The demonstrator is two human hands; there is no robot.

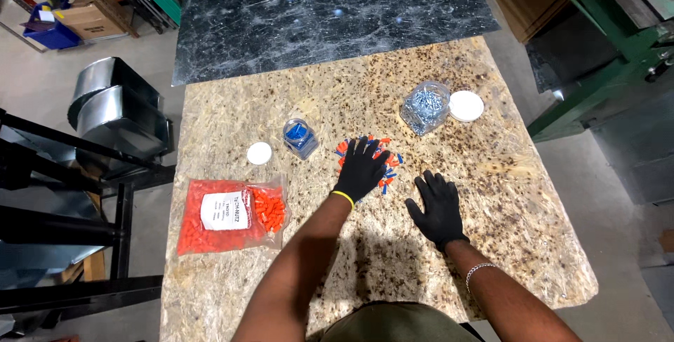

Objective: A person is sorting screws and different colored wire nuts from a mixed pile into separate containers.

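My left hand (361,168), in a black glove, lies flat with fingers spread on a small pile of orange and blue wire connectors (388,166) in the middle of the chipboard table (491,194). My right hand (439,206), also gloved, rests palm down on the bare board just right of the pile, holding nothing. A small clear jar with blue connectors (300,137) stands left of the pile, its white lid (259,152) beside it. A larger clear jar of silvery screws (424,107) stands behind the pile, with its white lid (466,105) to the right.
A clear bag of orange connectors (228,214) with a white label lies at the table's left. A dark metal sheet (323,12) covers the far end. Sheet-metal ducting (116,110) and black framing stand left; green machinery (597,61) stands right.
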